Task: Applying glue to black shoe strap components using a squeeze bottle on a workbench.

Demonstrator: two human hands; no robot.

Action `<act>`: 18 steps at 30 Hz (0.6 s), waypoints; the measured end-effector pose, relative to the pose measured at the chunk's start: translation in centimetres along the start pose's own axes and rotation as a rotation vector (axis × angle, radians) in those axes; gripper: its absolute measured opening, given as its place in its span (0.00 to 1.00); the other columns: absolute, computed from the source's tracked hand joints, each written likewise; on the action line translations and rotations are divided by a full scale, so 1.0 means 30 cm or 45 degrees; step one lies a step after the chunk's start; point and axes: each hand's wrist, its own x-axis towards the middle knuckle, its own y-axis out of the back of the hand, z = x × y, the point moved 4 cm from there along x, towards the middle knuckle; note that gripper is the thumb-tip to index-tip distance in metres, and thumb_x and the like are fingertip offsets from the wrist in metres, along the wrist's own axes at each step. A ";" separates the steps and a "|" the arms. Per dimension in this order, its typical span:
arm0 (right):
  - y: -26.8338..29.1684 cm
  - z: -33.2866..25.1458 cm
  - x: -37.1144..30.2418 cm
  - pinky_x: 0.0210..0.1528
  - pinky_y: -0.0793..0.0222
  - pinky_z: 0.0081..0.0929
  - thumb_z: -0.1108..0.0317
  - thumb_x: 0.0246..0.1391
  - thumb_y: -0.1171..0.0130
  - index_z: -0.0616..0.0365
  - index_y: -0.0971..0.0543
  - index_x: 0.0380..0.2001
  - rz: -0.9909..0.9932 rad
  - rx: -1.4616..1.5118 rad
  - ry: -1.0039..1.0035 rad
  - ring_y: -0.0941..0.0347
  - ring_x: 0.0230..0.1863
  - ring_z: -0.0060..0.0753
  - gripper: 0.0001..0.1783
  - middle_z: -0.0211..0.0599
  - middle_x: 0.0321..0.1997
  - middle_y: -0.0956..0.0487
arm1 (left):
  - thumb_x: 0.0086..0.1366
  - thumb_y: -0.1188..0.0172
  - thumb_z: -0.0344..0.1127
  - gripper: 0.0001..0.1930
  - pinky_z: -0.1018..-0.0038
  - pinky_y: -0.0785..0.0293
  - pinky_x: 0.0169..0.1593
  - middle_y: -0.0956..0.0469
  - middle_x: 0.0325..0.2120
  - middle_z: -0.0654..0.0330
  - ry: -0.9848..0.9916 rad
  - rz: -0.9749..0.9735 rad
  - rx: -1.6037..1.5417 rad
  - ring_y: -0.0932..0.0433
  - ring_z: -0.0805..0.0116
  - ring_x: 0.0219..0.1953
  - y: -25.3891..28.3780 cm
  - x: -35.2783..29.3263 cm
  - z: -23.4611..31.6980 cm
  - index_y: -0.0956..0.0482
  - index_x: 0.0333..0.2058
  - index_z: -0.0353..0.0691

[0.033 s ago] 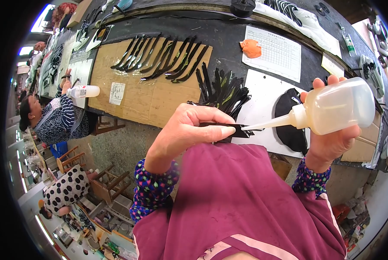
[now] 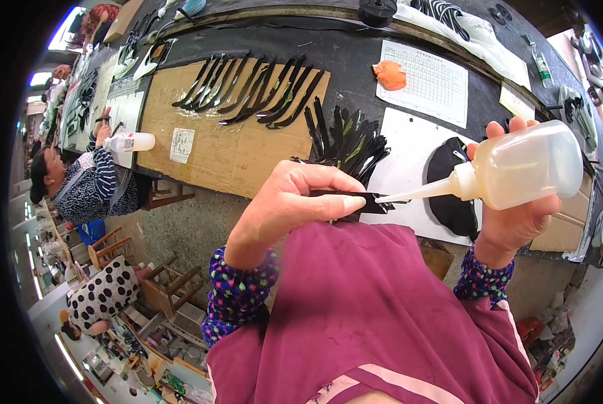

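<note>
Between the thumb and fingers of my left hand (image 2: 301,195) is a black strip (image 2: 377,204), pinched near its end. My right hand (image 2: 510,225) wraps round a translucent squeeze bottle (image 2: 527,165) with pale liquid in it, tipped on its side. The bottle's long white nozzle points left, and its tip meets the black strip beside my left thumb. Just beyond my left hand lies a heap of glossy black strips (image 2: 347,138). A black curved pouch-like piece with a zip (image 2: 448,192) rests on a white board (image 2: 402,158), behind the nozzle.
Black strips (image 2: 247,91) lie in a row on a cardboard sheet (image 2: 214,155) at the left. A printed sheet (image 2: 436,87) with an orange lump (image 2: 389,75) on it is farther back. At the left a co-worker (image 2: 86,175) sits by another bottle (image 2: 131,141). Wooden stools (image 2: 170,286) stand behind.
</note>
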 end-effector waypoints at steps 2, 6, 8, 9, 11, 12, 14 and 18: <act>0.002 -0.002 -0.001 0.52 0.42 0.55 0.47 0.30 0.32 0.59 0.45 0.55 0.004 0.013 0.000 0.40 0.55 0.51 0.52 0.44 0.56 0.39 | 0.51 0.41 0.26 0.07 0.89 0.42 0.24 0.28 0.19 0.69 -0.011 0.020 0.014 0.34 0.87 0.22 0.003 0.002 -0.003 0.22 0.31 0.33; 0.006 -0.005 -0.004 0.52 0.42 0.55 0.47 0.30 0.31 0.59 0.45 0.55 0.011 -0.007 0.011 0.39 0.55 0.50 0.52 0.44 0.56 0.38 | 0.51 0.41 0.26 0.07 0.89 0.42 0.24 0.28 0.19 0.70 0.014 0.018 -0.021 0.35 0.87 0.21 0.006 0.000 -0.013 0.22 0.31 0.33; 0.008 -0.005 -0.005 0.52 0.41 0.55 0.47 0.30 0.32 0.59 0.45 0.55 0.008 -0.007 0.007 0.39 0.55 0.50 0.52 0.44 0.56 0.38 | 0.51 0.41 0.26 0.07 0.89 0.42 0.24 0.28 0.19 0.69 0.001 0.034 -0.010 0.34 0.87 0.21 0.007 -0.003 -0.014 0.22 0.31 0.33; 0.008 -0.005 -0.007 0.52 0.41 0.55 0.47 0.30 0.32 0.59 0.45 0.55 0.008 -0.007 0.006 0.39 0.55 0.50 0.52 0.44 0.56 0.38 | 0.51 0.41 0.26 0.07 0.89 0.42 0.24 0.28 0.19 0.69 0.001 0.035 -0.011 0.34 0.87 0.21 0.006 -0.005 -0.012 0.22 0.31 0.33; 0.011 -0.005 -0.008 0.52 0.41 0.55 0.47 0.30 0.32 0.60 0.45 0.55 0.013 -0.013 0.010 0.39 0.55 0.50 0.52 0.44 0.55 0.38 | 0.51 0.41 0.26 0.07 0.89 0.42 0.24 0.28 0.20 0.69 0.017 0.024 -0.068 0.34 0.87 0.22 0.004 -0.006 -0.006 0.22 0.31 0.33; 0.014 -0.004 -0.008 0.52 0.41 0.55 0.47 0.30 0.32 0.60 0.45 0.55 0.013 -0.013 0.010 0.39 0.55 0.50 0.52 0.44 0.55 0.38 | 0.51 0.41 0.26 0.07 0.89 0.42 0.24 0.28 0.20 0.69 0.017 0.024 -0.068 0.34 0.87 0.22 0.005 -0.005 -0.007 0.22 0.31 0.33; 0.014 -0.004 -0.007 0.52 0.42 0.55 0.47 0.30 0.31 0.60 0.45 0.55 0.000 -0.001 0.008 0.39 0.55 0.51 0.52 0.44 0.56 0.38 | 0.51 0.41 0.26 0.07 0.89 0.41 0.24 0.27 0.21 0.68 0.011 0.030 -0.035 0.34 0.86 0.22 0.010 -0.004 -0.006 0.22 0.31 0.32; 0.016 -0.003 -0.006 0.52 0.42 0.55 0.48 0.30 0.31 0.60 0.45 0.55 0.019 0.001 0.008 0.40 0.55 0.51 0.52 0.44 0.56 0.39 | 0.51 0.42 0.24 0.07 0.89 0.44 0.23 0.28 0.20 0.69 -0.017 0.059 -0.032 0.36 0.86 0.21 0.015 0.002 -0.002 0.22 0.31 0.31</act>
